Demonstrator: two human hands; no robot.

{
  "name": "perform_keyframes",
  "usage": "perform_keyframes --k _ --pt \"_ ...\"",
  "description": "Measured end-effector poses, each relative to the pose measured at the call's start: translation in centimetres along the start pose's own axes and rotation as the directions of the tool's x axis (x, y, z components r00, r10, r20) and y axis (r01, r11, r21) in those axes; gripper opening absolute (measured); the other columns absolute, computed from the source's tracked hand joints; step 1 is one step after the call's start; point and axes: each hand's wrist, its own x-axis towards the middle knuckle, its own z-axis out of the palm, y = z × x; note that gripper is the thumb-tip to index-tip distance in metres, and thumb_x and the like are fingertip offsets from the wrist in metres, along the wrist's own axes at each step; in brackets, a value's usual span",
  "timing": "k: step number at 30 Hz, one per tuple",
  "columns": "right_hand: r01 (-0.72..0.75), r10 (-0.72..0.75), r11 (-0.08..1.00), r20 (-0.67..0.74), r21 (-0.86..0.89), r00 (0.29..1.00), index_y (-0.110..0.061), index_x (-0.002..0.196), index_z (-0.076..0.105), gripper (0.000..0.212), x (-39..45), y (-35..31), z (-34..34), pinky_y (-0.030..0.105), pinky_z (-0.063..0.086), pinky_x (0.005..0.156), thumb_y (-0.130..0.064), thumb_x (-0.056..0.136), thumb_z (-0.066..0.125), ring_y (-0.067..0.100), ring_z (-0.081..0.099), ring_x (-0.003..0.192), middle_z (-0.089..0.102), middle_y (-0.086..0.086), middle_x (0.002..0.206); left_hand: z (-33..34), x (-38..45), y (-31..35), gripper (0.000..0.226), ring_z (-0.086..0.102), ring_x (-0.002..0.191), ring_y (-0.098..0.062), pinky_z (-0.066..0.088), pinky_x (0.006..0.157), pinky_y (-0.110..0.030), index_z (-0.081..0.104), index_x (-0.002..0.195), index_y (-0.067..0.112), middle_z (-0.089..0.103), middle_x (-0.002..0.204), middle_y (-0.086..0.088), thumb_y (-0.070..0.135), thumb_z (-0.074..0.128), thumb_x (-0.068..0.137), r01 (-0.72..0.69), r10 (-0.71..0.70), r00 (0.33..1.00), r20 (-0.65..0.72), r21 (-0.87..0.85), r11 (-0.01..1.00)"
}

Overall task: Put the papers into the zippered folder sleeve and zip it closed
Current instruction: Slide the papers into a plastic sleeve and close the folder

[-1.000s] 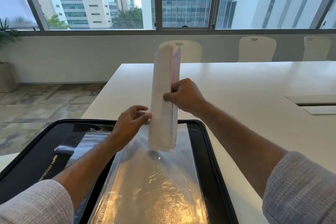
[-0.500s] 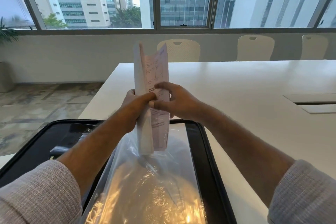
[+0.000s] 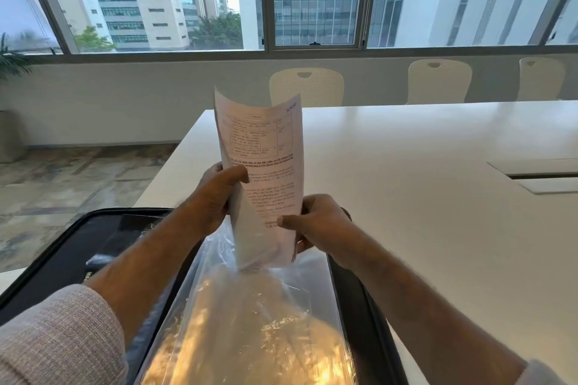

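Papers (image 3: 262,172) turned print-forward; left hand (image 3: 215,197), right hand (image 3: 316,222) grips clamped on them; text illegible.

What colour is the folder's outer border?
Black, seen in the head view: the folder border frames the clear sleeve.

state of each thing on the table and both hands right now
papers: upright, curled, bottom edge at the sleeve mouth
clear sleeve: open, puffed up
black folder: lying open
left hand: gripping papers
right hand: gripping papers
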Motion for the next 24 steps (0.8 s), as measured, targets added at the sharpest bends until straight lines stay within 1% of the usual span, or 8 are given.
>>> perform_keyframes --k 4,7,9,13,15,18,21,24 --pt "0.06 -0.053 0.998 -0.151 0.037 0.987 -0.021 0.082 0.073 0.014 0.1 0.2 0.2 0.027 0.059 0.052 -0.009 0.086 0.067 0.016 0.073 0.068 0.076 -0.005 0.083 0.1 0.6 -0.1 0.056 0.068 0.097 -0.028 0.058 0.078 -0.046 0.061 0.115 0.016 0.072 0.103 -0.007 0.021 0.069 0.059 0.084 -0.078 0.996 -0.034 0.267 0.96" --pt "0.075 -0.067 0.997 -0.284 0.016 0.956 -0.009 0.076 0.074 0.01 0.3 1.0 0.7 0.048 0.06 0.062 -0.007 0.082 0.066 0.026 0.072 0.066 0.075 0.015 0.083 0.1 1.4 -1.1 0.043 0.067 0.088 -0.024 0.056 0.068 -0.033 0.064 0.108 0.008 0.07 0.103 -0.012 0.012 0.074 0.066 0.154 -0.106 0.985 -0.133 0.434 0.887" --pt "0.051 -0.032 0.998 -0.334 0.048 0.942 -0.008 0.075 0.074 0.012 0.5 1.9 1.1 0.05 0.058 0.07 -0.004 0.082 0.064 0.027 0.071 0.069 0.075 0.015 0.08 -0.1 1.9 -1.9 0.033 0.065 0.078 -0.019 0.054 0.064 -0.03 0.063 0.101 0.009 0.069 0.093 -0.009 0.011 0.074 0.071 0.213 -0.135 0.973 -0.187 0.499 0.84" --pt "-0.026 0.072 0.99 -0.335 0.14 0.94 -0.017 0.078 0.072 0.021 0.8 3.4 0.9 0.039 0.061 0.078 -0.002 0.088 0.061 0.021 0.073 0.082 0.076 0.003 0.086 -0.8 1.9 -3.3 0.067 0.062 0.085 -0.021 0.048 0.057 -0.026 0.04 0.132 0.022 0.058 0.099 0.003 0.013 0.072 0.075 0.214 -0.041 0.958 -0.284 0.612 0.761" --pt "-0.05 0.115 0.977 -0.319 0.206 0.941 -0.019 0.078 0.071 0.025 0.9 3.8 0.4 0.03 0.061 0.072 0.001 0.088 0.061 0.018 0.073 0.082 0.075 0.003 0.089 -1.1 2.0 -3.9 0.074 0.061 0.092 -0.025 0.047 0.058 -0.026 0.034 0.141 0.031 0.052 0.11 -0.001 0.012 0.068 0.077 0.123 0.078 0.969 -0.233 0.735 0.667" --pt "-0.061 0.135 0.971 -0.318 0.232 0.938 -0.016 0.08 0.071 0.023 0.9 3.9 0.0 0.019 0.057 0.059 0.003 0.088 0.062 0.011 0.072 0.076 0.075 0.002 0.089 -1.3 2.1 -4.4 0.035 0.056 0.105 -0.029 0.042 0.064 -0.02 0.061 0.114 0.033 0.047 0.121 -0.007 0.018 0.063 0.082 0.034 0.163 0.976 -0.142 0.845 0.534" --pt "-0.069 0.15 0.968 -0.333 0.243 0.931 -0.008 0.09 0.071 0.015 1.0 3.9 -0.1 0.029 0.061 0.068 0.005 0.087 0.062 0.018 0.072 0.08 0.074 0.009 0.094 -2.4 1.6 -4.9 0.017 0.036 0.127 -0.027 0.038 0.093 -0.041 0.076 0.09 0.031 0.047 0.132 -0.003 0.042 0.064 0.086 -0.062 0.297 0.954 -0.031 0.951 0.302" --pt "-0.074 0.16 0.963 -0.331 0.259 0.93 -0.008 0.091 0.069 0.015 1.0 3.9 -0.2 0.038 0.062 0.074 0.006 0.087 0.063 0.021 0.073 0.08 0.074 0.01 0.093 -3.2 1.2 -4.9 0.034 0.033 0.125 -0.014 0.025 0.091 -0.041 0.076 0.072 0.032 0.056 0.119 0.014 0.058 0.059 0.085 -0.318 0.464 0.862 0.205 0.93 0.181"
